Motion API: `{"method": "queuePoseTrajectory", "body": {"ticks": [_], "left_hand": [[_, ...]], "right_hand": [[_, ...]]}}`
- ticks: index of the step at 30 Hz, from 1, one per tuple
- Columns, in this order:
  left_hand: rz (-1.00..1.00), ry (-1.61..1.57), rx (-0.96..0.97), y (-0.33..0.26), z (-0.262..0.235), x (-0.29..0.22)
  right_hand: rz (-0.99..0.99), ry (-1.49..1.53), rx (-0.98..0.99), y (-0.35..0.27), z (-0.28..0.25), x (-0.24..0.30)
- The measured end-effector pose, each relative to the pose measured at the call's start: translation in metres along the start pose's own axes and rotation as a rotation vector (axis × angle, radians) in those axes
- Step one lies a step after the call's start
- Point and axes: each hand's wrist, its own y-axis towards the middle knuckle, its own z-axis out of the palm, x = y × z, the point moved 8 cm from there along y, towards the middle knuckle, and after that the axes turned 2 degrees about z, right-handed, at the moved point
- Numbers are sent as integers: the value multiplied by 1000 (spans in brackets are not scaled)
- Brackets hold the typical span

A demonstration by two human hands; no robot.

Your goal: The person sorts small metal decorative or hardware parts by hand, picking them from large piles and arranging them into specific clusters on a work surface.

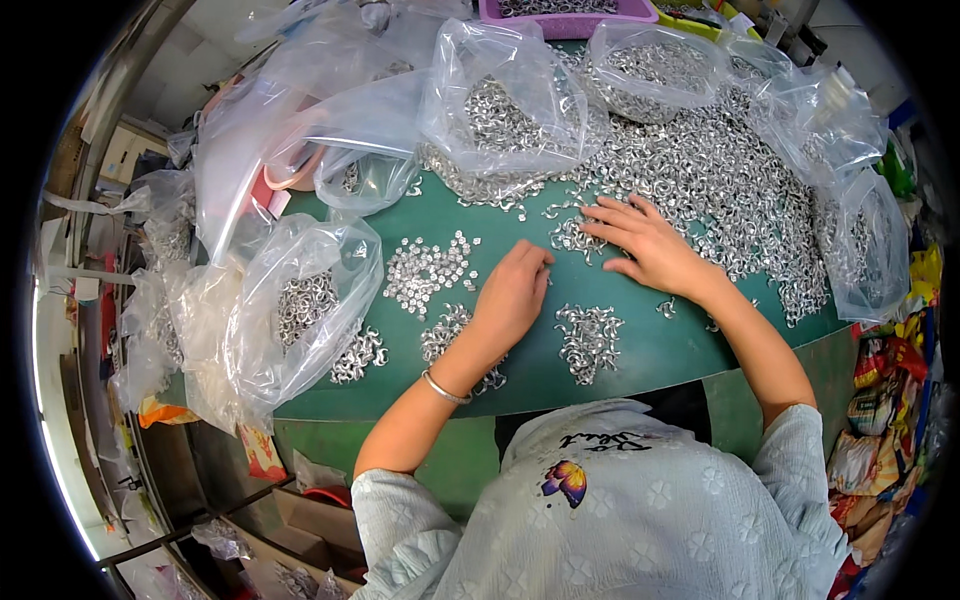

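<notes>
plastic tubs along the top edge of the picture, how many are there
2: a purple tub right of top centre, holding metal pieces, and a yellow-green tub just to its right. Others may be hidden.

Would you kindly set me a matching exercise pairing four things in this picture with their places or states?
Column one:
1. Left hand
2. Right hand
3. Purple bin
4. Bracelet

Column two:
A. Silver-coloured, worn near a wrist
B. Fingers spread, beside the large heap of metal pieces
C. At the picture's top edge
D. Fingers curled, over the green tabletop

Pairs: 1-D, 2-B, 3-C, 4-A.
</notes>
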Motion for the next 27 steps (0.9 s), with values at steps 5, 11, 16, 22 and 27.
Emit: {"method": "queuePoseTrajectory", "body": {"ticks": [5,11,16,22,27], "left_hand": [[-82,-86,-52,-1,-6,8],[-48,115,-118,7,-3,9],[-81,81,-49,-5,-3,9],[-48,178,-18,-6,-7,3],[-90,118,-65,2,-8,10]], "right_hand": [[72,-70,-239,2,-23,-10],[49,-41,-223,44,16,18],[-10,-26,-77,54,30,21],[1,70,-210,45,9,22],[-37,-54,-132,38,27,33]]}}
